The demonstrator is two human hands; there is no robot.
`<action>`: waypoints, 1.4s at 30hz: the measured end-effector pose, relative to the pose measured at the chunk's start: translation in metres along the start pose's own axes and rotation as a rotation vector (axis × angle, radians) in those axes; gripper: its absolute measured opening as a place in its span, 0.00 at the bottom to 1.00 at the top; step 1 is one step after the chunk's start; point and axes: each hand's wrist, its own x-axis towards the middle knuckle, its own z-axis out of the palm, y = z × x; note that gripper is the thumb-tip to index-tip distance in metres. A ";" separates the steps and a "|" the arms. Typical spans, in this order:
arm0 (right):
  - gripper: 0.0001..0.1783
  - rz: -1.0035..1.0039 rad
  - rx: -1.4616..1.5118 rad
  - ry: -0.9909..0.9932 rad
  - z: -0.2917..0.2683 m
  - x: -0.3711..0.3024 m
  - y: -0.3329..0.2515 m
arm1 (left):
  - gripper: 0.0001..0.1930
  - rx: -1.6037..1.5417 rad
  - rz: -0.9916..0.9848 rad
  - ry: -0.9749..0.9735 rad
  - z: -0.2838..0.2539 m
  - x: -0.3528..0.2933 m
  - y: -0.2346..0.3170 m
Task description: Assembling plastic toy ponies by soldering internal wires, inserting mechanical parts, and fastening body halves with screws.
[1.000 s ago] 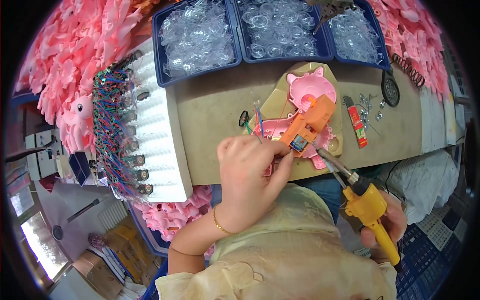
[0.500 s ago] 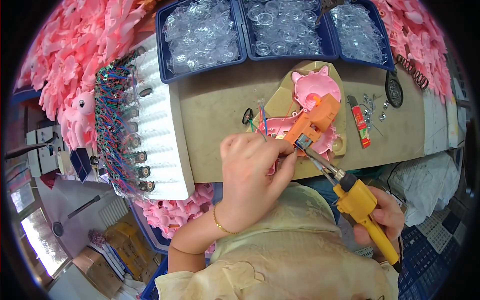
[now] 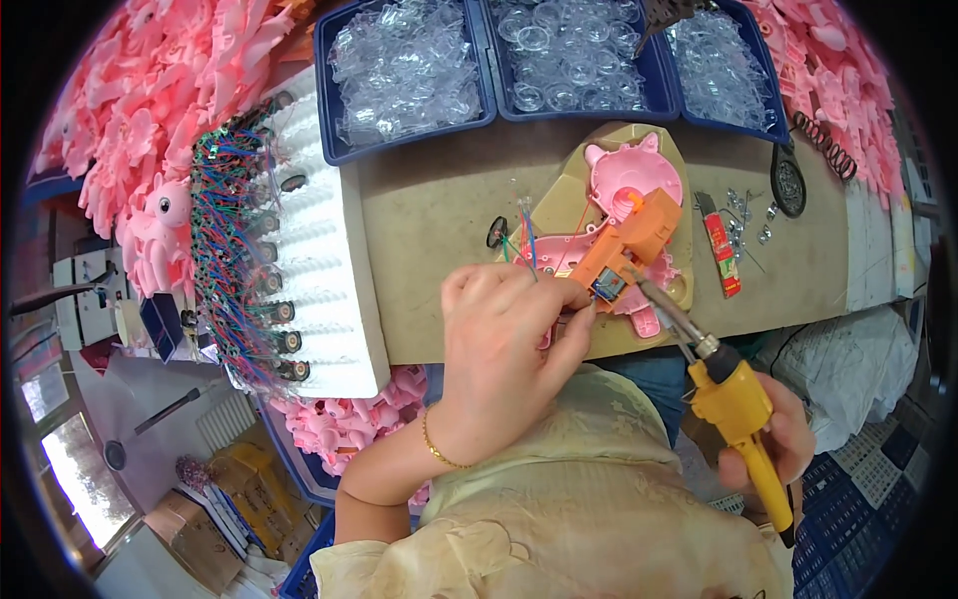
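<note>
In my right hand (image 3: pixel 783 429) is a yellow soldering iron (image 3: pixel 738 404) with a thin feed tube beside its metal barrel. Its tip hovers just right of a small circuit board (image 3: pixel 608 286) set in an orange plastic housing (image 3: pixel 639 235). My left hand (image 3: pixel 509 349) pinches thumb and forefinger together at the housing's lower left end; what lies between the fingertips is hidden. The housing rests over a pink toy shell half (image 3: pixel 634 170) on a tan holding block (image 3: pixel 564 195). Green and blue wires (image 3: pixel 529 235) rise behind my left knuckles, near a small round black part (image 3: pixel 497 232).
Blue bins (image 3: pixel 489 110) of clear plastic parts line the back. At left, wired round parts (image 3: pixel 284 311) lie on a white foam tray (image 3: pixel 344 299). Pink toy pieces (image 3: pixel 160 90) pile up at both sides. A red-and-yellow cutter (image 3: pixel 718 250) lies right, near small metal bits (image 3: pixel 738 210).
The soldering iron has drawn back to the right, its tip leaving the circuit board, which shows more fully. My left hand keeps its pinch almost in place.
</note>
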 end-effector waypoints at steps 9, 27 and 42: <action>0.32 0.005 -0.080 0.230 -0.004 -0.012 0.001 | 0.08 0.167 0.087 0.022 -0.005 -0.003 0.002; 0.34 0.122 -0.062 0.456 -0.003 -0.029 0.002 | 0.05 -0.205 -0.118 -0.079 -0.016 0.001 -0.006; 0.38 -0.002 0.038 0.044 -0.002 -0.020 0.001 | 0.06 0.064 0.017 0.009 0.007 -0.007 0.004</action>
